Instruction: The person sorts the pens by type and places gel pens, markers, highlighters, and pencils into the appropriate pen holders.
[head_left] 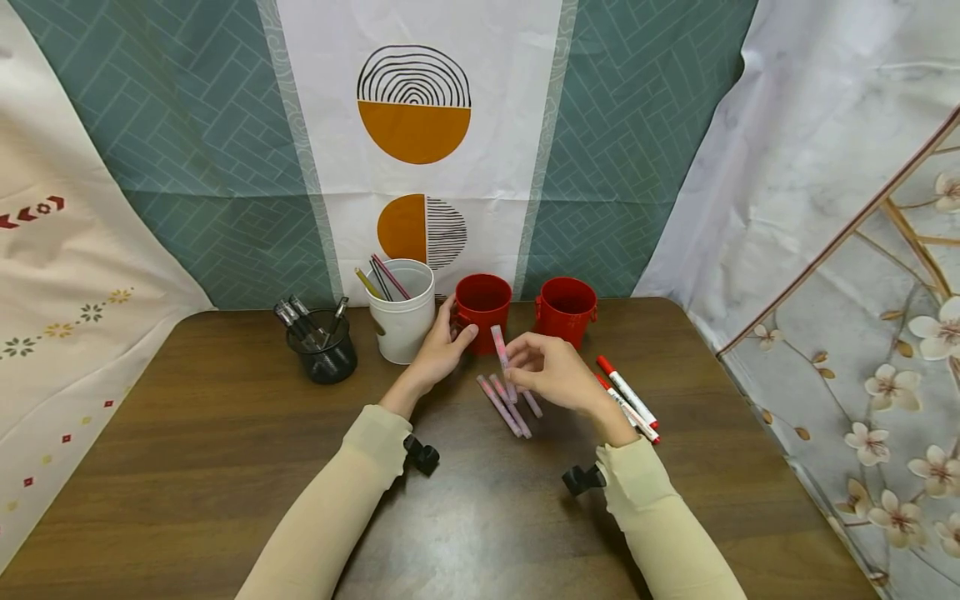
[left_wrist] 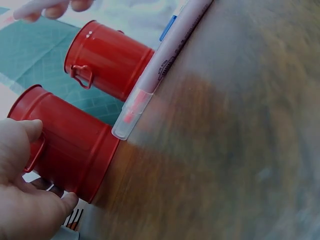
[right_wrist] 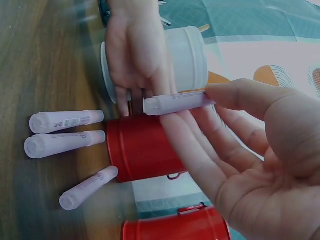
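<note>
My left hand (head_left: 432, 357) holds the left one of two red buckets (head_left: 489, 312) by its side. In the left wrist view the thumb lies by the bucket's small handle and the fingers reach round its lower side. My right hand (head_left: 557, 372) pinches a pale pink highlighter (right_wrist: 180, 103) between thumb and fingers, upright in front of that bucket. Three similar highlighters (right_wrist: 65, 143) lie on the table below the right hand. The second red bucket (head_left: 567, 308) stands to the right, apart from both hands.
A white bucket (head_left: 405, 325) with several pencils stands left of the left hand. Farther left is a black mesh cup (head_left: 330, 358) with pens. Red-and-white markers (head_left: 630, 392) lie right of the right hand on the brown table (head_left: 225, 467). Curtains hang behind.
</note>
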